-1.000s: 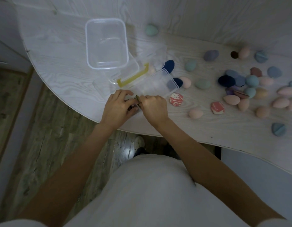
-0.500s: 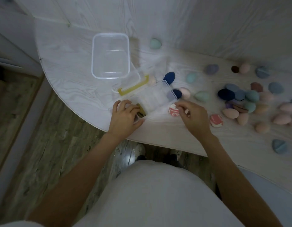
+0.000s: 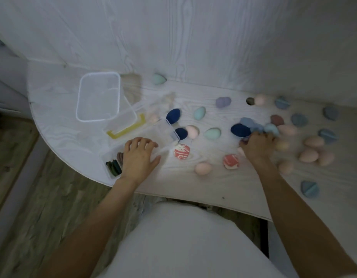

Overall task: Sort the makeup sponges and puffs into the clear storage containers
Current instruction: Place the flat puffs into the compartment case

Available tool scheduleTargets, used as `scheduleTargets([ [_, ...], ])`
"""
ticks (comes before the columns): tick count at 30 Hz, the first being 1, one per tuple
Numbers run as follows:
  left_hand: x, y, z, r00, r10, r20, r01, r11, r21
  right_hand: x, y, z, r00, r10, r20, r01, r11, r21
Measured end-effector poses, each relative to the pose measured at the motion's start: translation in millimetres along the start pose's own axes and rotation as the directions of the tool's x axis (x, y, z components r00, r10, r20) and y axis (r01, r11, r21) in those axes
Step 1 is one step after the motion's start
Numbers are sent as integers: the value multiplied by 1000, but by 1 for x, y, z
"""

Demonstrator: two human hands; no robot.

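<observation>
My left hand lies flat, fingers apart, on a long clear container near the table's front edge. Dark green puffs and a brownish one sit in that container's near end. A second clear container stands farther back left with nothing in it. My right hand is curled into the pile of sponges at the right, next to a navy sponge; motion blur hides whether it holds one. Two red-and-white marbled puffs and a pink egg sponge lie between my hands.
A clear lid with a yellow clasp lies between the containers. Many pink, mint, blue and navy sponges are scattered across the right half of the white table. The table's curved edge drops to wooden floor at left. A wall panel stands behind.
My right hand has moved from the marbled puff rightward into the sponge pile. My left hand has opened and flattened on the near container. The camera view has shifted.
</observation>
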State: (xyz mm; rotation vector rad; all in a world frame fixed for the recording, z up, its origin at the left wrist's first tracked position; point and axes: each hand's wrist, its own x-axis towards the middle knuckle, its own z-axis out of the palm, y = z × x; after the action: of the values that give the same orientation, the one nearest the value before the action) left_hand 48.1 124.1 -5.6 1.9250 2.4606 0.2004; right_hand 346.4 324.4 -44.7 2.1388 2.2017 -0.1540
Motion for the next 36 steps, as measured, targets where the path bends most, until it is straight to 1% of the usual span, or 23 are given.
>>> scheduleTargets([
  [2, 6, 12, 3, 999, 24, 42, -24, 1000, -4, 7, 4, 3, 1000, 14, 13, -15, 999, 38],
  [5, 11, 19, 5, 998, 7, 62, -7, 1000, -7, 11, 3, 3, 1000, 3, -25, -2, 998, 58],
  [7, 13, 18, 5, 998, 1, 63, -1, 1000, -2, 11, 1, 3, 998, -33, -58, 39, 994, 99],
  [9, 14, 17, 5, 998, 3, 64, -3, 1000, 0, 9, 0, 5, 993, -92, -79, 107, 972, 209],
  [12, 14, 17, 5, 998, 5, 59, -4, 1000, -16, 4, -1, 5, 980, -145, -135, 187, 903, 388],
  [14, 13, 17, 6, 998, 6, 57, -5, 1000, -27, 0, -5, 0, 956, -174, -238, 268, 848, 457],
  [16, 12, 16, 7, 999, 12, 53, -10, 999, -38, -4, -13, -11, 918, -197, -343, 364, 759, 540],
  [17, 12, 15, 7, 999, 19, 44, -17, 999, -47, -7, -18, -18, 911, -189, -367, 388, 695, 606],
  [18, 11, 14, 7, 999, 29, 31, -27, 998, -58, -12, -25, -28, 920, -163, -355, 377, 615, 693],
  [20, 6, 9, 6, 999, 25, -20, -27, 996, -85, -26, -45, -47, 965, -100, -243, 262, 436, 861],
  [21, 2, 5, 4, 998, 1, -60, -7, 995, -96, -36, -58, -57, 980, -84, -180, 198, 360, 912],
  [22, -3, 1, 2, 994, -39, -104, 28, 994, -108, -45, -72, -62, 989, -85, -121, 142, 316, 938],
  [23, -8, -4, -1, 986, -91, -142, 73, 989, -129, -53, -85, -64, 992, -109, -60, 90, 298, 950],
  [25, -23, -18, -4, 964, -205, -166, 173, 967, -187, -75, -114, -63, 974, -213, 72, -8, 289, 957],
  [26, -31, -24, -4, 959, -236, -157, 201, 958, -206, -86, -127, -60, 954, -270, 130, -51, 283, 958],
  [28, -43, -39, -1, 965, -239, -110, 211, 952, -223, -106, -151, -53, 899, -378, 220, -109, 293, 950],
  [29, -48, -48, 0, 972, -223, -80, 200, 952, -231, -114, -162, -49, 873, -424, 242, -113, 308, 945],
  [31, -52, -61, 2, 986, -159, -44, 145, 964, -221, -124, -180, -44, 845, -474, 246, -92, 325, 941],
  [33, -49, -68, 1, 996, -73, -42, 65, 983, -171, -128, -193, -42, 849, -477, 229, -68, 332, 941],
  [36, -36, -74, -3, 998, 56, -30, -59, 993, -100, -135, -208, -39, 879, -443, 177, -21, 335, 942],
])
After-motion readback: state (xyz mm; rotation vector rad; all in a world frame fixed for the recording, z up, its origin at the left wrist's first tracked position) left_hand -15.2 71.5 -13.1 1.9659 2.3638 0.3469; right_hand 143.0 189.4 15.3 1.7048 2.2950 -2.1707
